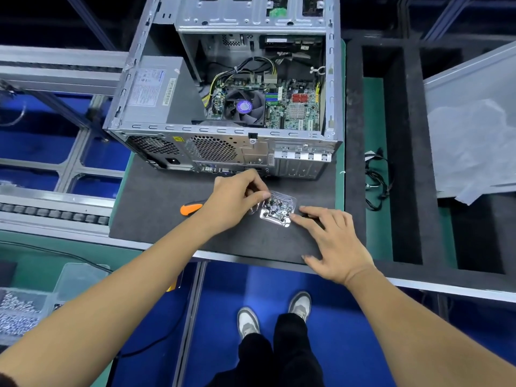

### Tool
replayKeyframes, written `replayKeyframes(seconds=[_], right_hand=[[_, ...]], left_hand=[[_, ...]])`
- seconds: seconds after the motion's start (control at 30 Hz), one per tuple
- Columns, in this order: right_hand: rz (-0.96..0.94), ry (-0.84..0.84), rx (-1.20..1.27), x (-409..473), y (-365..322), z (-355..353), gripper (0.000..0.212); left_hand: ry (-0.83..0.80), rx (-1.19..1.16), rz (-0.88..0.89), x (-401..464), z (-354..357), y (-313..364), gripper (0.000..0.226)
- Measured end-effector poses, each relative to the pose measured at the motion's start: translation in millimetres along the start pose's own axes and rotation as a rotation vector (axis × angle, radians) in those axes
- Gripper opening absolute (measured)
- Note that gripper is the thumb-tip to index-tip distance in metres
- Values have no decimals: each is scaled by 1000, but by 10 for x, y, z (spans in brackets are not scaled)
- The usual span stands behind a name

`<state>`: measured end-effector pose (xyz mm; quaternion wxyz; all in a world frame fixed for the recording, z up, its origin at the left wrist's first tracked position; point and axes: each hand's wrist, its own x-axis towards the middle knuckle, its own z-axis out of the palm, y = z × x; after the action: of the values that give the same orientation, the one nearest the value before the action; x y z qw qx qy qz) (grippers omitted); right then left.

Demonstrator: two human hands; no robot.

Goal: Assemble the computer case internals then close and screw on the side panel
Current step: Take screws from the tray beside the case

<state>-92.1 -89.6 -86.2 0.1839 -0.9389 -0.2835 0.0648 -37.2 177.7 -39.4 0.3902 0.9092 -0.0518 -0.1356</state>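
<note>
An open grey computer case [223, 135] lies on its side on the black mat [156, 219], showing the motherboard [293, 107], the CPU fan [244, 106] and the power supply [152, 88]. In front of it sits a small clear plastic tray of screws [277, 209]. My left hand [237, 199] is over the tray's left edge with fingertips pinched together; whether a screw is in them I cannot tell. My right hand [332, 241] rests flat on the mat, its fingertips pressing the tray's right edge. An orange-handled screwdriver [190, 208] lies left of the tray, partly hidden by my left hand.
The grey side panel [474, 129] leans at the right over black foam compartments [405, 152]. A loose black cable [377, 177] lies in a green-floored slot. A clear bin of screws [22, 311] stands at lower left. A roller conveyor [50, 213] runs along the left.
</note>
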Motion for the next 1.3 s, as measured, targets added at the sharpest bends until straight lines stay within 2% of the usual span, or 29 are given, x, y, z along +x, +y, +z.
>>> replayKeyframes(seconds=[0.3, 0.53, 0.83, 1.13, 1.3], right_hand=[[-5, -29, -13, 14, -10, -27, 79], [-3, -51, -21, 18, -22, -46, 80], [45, 1, 12, -4, -48, -44, 73], [71, -25, -15, -1, -65, -59, 72], [55, -26, -18, -7, -68, -80, 71]], left_hand=[[1, 151, 130, 11, 25, 87, 21], [33, 314, 216, 9, 70, 119, 16], [1, 488, 235, 20, 88, 202, 22], [-39, 637, 215, 32, 148, 290, 24], [-1, 677, 224, 34, 208, 282, 27]])
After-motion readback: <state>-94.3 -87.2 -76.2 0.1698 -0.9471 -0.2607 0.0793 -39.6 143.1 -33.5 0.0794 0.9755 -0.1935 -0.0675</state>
